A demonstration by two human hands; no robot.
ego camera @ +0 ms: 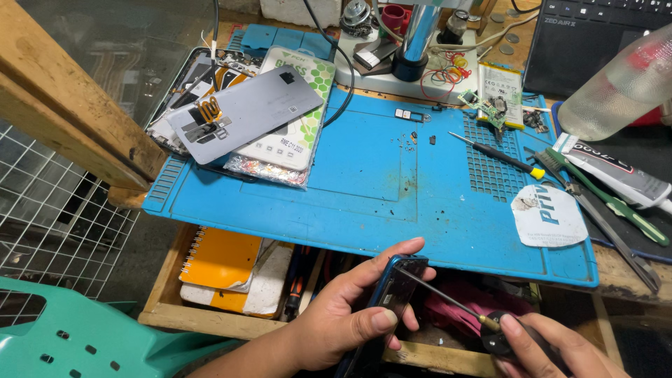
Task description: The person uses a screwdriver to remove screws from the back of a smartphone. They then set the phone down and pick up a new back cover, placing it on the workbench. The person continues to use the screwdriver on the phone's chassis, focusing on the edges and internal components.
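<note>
**Hands at the phone, below the blue mat**

Chair [84, 336] plastic, pale green, fills the lower left corner, with a white wire grid [49, 217] behind it. Farther right, an orange spiral notebook [217, 260] lies in an open wooden tray under the desk edge. Above it, on the blue work mat [371, 189], a grey phone back cover [245, 112] rests on a stack of flat packets. The left hand [343, 315] curls around an opened phone [392, 297], thumb pressed on its near edge and fingers wrapped behind, holding it tilted just below the mat's front edge. A thin screwdriver [448, 302] reaches its tip into the phone's upper part; the right hand [546, 346] pinches the black handle between thumb and fingertips (partly cut off by the frame's bottom). On the mat's right side lie a second small screwdriver [500, 157], a round white sticker [549, 215], a green-handled brush [609, 199] and a clear plastic bottle [619, 87].
</note>
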